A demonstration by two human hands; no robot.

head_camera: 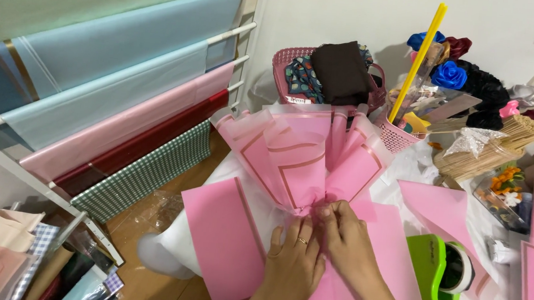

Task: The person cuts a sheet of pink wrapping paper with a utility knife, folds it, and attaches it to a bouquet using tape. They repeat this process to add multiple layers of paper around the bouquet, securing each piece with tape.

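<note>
A fan of pink wrapping sheets (304, 156) with darker pink border lines spreads out on the work surface, gathered to a pinch near the middle. My left hand (292, 264), with a ring on one finger, presses flat on the gathered pink paper just below the pinch. My right hand (347, 234) pinches the gathered point with its fingertips. A flat pink sheet (220, 241) lies to the left under my left hand, and more pink sheets (444, 209) lie to the right.
A green tape dispenser (443, 275) stands right of my hands. Behind are a pink basket (285, 67) of fabric, a pink cup (396, 137) with a yellow stick, fabric roses (451, 75) and wooden skewers (486, 153). A rack of paper rolls (113, 108) fills the left.
</note>
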